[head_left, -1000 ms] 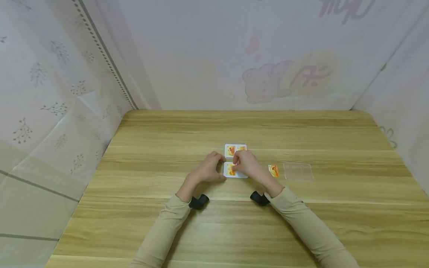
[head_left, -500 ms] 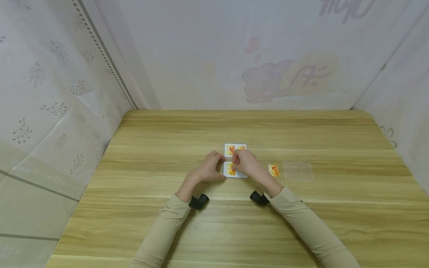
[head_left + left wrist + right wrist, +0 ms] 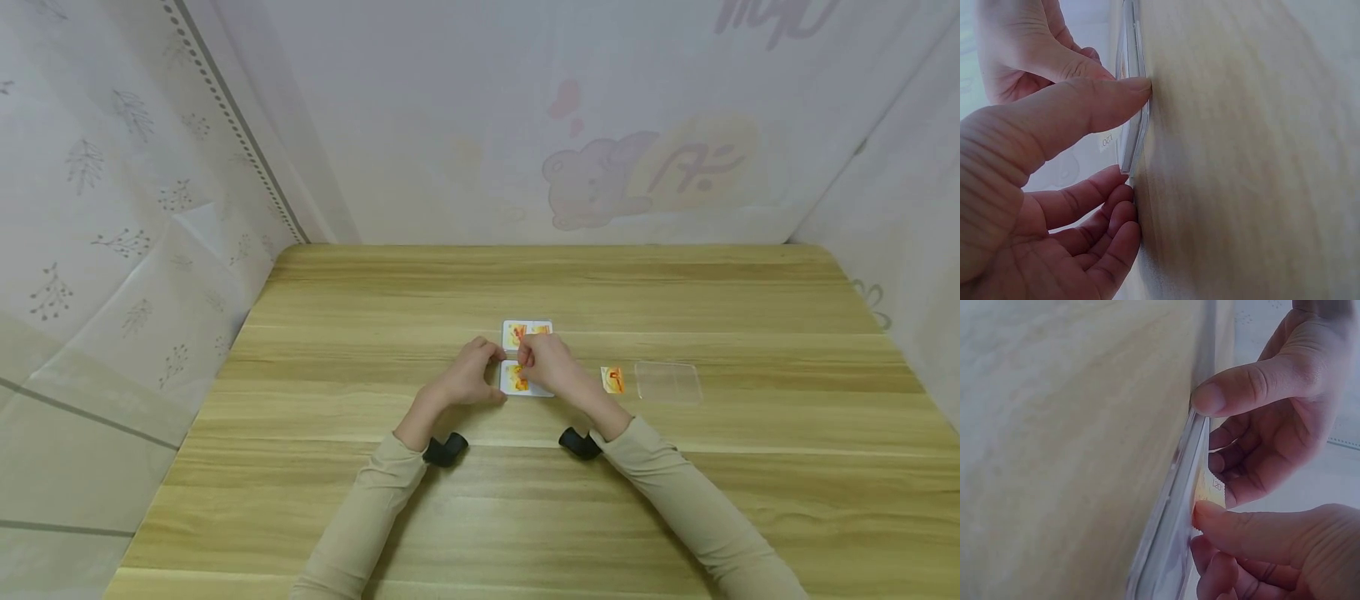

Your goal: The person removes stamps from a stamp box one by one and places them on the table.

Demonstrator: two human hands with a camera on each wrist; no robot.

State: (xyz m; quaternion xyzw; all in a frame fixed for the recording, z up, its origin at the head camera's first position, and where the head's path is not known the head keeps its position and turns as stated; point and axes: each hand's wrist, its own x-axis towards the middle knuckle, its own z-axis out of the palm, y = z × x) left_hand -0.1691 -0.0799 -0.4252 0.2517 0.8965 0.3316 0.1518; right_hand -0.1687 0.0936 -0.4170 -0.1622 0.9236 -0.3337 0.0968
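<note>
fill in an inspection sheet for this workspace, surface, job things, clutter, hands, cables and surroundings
surface: table, wood grain
job's things: near white panel, far white panel bearing stamps, loose stamp on the table to the right
clutter: clear plastic piece, lying right of the loose stamp
hands: left hand holds the near white panel's left edge; right hand pinches a stamp at that panel
cables: nothing seen
surroundings: pale printed fabric behind the table and at both sides

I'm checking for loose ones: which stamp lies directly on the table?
The stamp just left of the clear plastic piece; the other visible stamps are at the white panels.
</note>
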